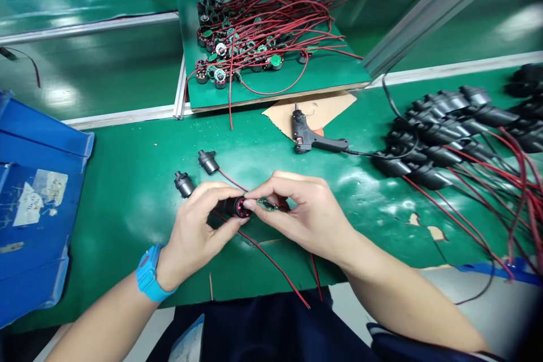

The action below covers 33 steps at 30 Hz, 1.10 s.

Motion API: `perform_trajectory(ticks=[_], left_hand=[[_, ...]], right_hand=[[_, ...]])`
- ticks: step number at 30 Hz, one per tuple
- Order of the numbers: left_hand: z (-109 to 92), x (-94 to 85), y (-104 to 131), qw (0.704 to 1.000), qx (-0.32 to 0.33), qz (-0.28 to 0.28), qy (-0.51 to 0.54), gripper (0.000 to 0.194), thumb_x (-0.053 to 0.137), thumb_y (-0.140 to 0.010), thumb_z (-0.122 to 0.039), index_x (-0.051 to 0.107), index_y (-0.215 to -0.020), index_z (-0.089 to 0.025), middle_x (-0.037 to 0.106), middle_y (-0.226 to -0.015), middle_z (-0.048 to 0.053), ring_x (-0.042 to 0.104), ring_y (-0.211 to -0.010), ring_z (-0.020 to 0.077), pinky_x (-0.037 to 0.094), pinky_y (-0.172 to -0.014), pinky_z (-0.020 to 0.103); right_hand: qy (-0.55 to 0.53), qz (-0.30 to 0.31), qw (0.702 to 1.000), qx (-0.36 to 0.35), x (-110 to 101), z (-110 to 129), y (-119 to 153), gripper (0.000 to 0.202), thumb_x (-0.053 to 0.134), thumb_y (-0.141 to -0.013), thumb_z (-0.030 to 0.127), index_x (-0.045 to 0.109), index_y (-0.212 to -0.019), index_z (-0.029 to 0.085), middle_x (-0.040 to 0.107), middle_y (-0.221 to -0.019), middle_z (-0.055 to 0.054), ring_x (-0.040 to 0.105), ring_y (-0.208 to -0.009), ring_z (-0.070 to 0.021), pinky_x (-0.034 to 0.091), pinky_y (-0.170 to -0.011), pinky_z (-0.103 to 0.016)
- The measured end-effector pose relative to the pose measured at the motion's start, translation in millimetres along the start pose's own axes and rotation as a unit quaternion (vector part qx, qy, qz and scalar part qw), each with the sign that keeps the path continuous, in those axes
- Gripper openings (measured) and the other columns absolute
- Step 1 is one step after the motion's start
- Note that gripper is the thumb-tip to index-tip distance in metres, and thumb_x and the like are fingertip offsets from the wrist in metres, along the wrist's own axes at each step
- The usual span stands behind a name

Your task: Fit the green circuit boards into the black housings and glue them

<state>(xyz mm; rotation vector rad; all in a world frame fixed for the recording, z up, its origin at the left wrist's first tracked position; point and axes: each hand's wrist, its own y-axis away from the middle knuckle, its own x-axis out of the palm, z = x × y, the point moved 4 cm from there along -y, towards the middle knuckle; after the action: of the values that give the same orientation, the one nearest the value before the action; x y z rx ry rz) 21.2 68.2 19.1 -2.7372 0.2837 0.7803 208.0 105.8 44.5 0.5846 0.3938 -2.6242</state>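
My left hand (pixel 203 218) is closed around a black cylindrical housing (pixel 233 207), its round end turned to the right and showing reddish parts inside. Pinched in my right hand (pixel 303 209) is a small green circuit board (pixel 267 204), right beside that end; the fingers hide part of it. A red wire (pixel 314 271) hangs below my right hand, and another red wire (pixel 275 266) runs across the mat under both hands. Just beyond my left hand lie two black plastic housings, one nearer (pixel 184 184) and one farther (pixel 207 162) with a red wire.
A raised green board (pixel 280 87) carries a heap of red-wired round parts (pixel 263 39). A glue gun (pixel 316 136) rests on cardboard (pixel 335 107), its cable running right. Many black housings (pixel 436 141) with red wires lie at right; blue bins (pixel 38 215) stand at left.
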Motion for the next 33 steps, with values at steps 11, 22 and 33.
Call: perform_trajectory(ticks=[11,22,33], left_hand=[[9.6,7.6,1.3,0.992,-0.079,0.041,0.094,0.028,0.08,-0.086,-0.029,0.066,-0.111,-0.026,0.068,-0.103,0.003,0.069,-0.093,0.0179,0.061,-0.086,0.033],[13.5,9.4,-1.5,0.999,-0.039,0.035,0.012,0.03,0.079,-0.087,-0.027,0.068,-0.114,-0.024,0.076,-0.107,0.004,0.072,-0.097,0.0207,0.058,-0.089,0.034],[13.6,12.7,-2.3,0.998,0.036,0.001,-0.049,0.031,0.074,-0.091,-0.022,0.063,-0.119,-0.02,0.074,-0.111,0.008,0.071,-0.108,0.022,0.059,-0.093,0.035]], right_hand=[[-0.036,0.053,0.998,0.002,-4.2,-4.9,-6.1,0.013,0.065,-0.097,0.023,0.076,-0.102,0.021,0.075,-0.088,0.0,0.065,-0.074,-0.0111,0.049,-0.068,-0.023],[0.019,0.109,0.993,-0.028,-2.7,-15.0,-5.9,0.035,0.056,-0.097,0.014,0.066,-0.128,0.026,0.072,-0.11,-0.005,0.069,-0.097,-0.0177,0.054,-0.084,-0.03],[-0.142,0.172,0.971,0.089,0.8,-34.8,-7.5,0.028,0.058,-0.096,0.023,0.062,-0.124,0.023,0.054,-0.083,0.002,0.048,-0.063,-0.0107,0.04,-0.057,-0.025]])
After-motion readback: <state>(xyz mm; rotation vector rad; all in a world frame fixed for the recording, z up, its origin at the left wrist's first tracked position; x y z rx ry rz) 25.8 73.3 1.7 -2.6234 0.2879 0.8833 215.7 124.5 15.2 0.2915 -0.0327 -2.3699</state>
